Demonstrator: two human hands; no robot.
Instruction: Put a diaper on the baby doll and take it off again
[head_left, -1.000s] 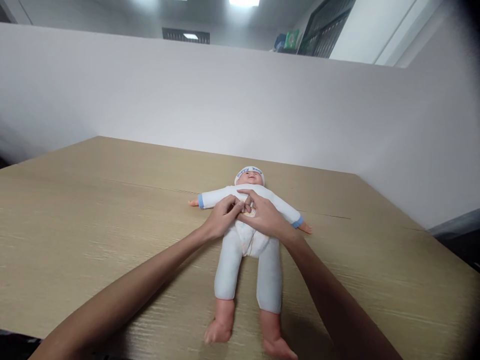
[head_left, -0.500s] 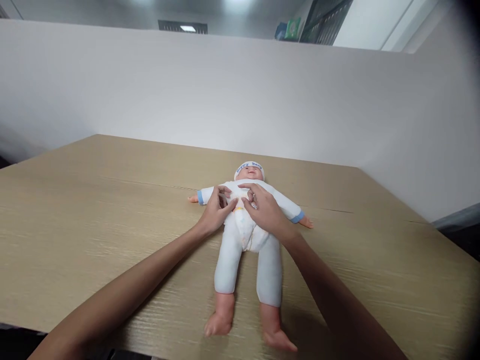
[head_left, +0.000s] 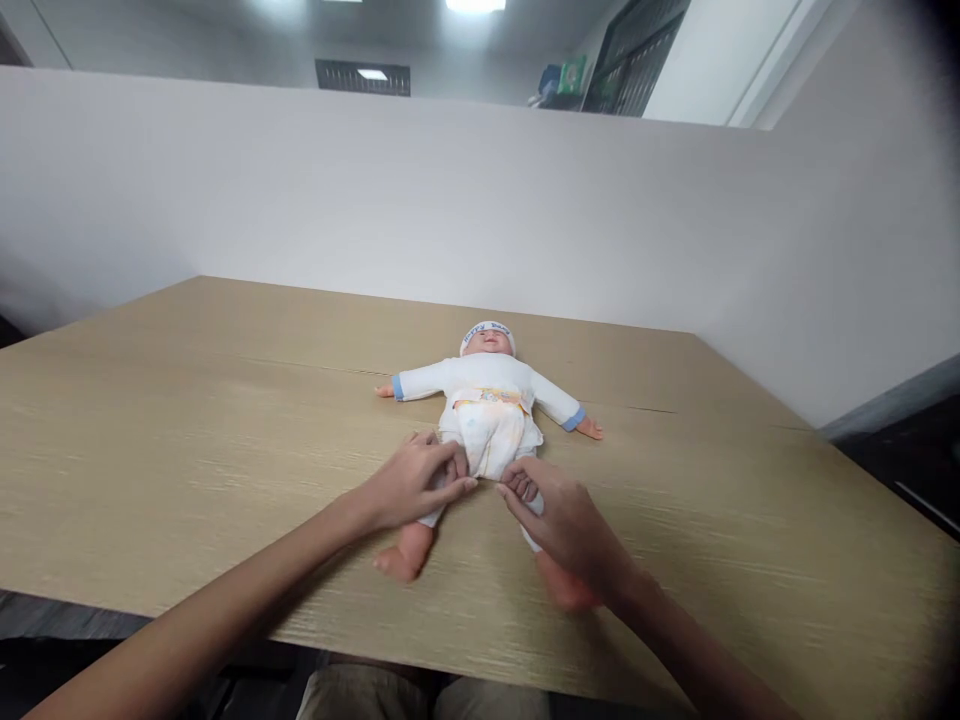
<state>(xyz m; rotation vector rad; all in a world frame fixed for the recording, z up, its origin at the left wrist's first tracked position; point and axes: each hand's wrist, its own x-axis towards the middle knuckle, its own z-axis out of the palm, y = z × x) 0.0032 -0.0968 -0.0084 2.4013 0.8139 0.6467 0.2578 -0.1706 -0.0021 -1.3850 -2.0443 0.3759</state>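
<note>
A baby doll (head_left: 487, 370) in a white outfit with blue cuffs lies on its back, head away from me. Over its belly and between its legs is a white diaper (head_left: 491, 430) with an orange patterned waistband. My left hand (head_left: 431, 475) pinches the diaper's lower edge at the crotch, on the left side. Opposite it, my right hand (head_left: 536, 495) has its fingers curled and pinched at the same lower edge. Both hands partly cover the doll's legs. The bare feet show beyond them, the right one blurred.
The doll lies on a wooden table (head_left: 262, 420) with thin seams across its top. A white partition (head_left: 375, 200) stands along the far edge. My knees (head_left: 367, 690) show below the near edge. Behind the partition are a green package (head_left: 572, 75) and ceiling lights.
Both hands have moved down from the doll's belly to the diaper's crotch edge. The orange waistband is now uncovered. The doll's legs are spread wider, and the view has shifted slightly.
</note>
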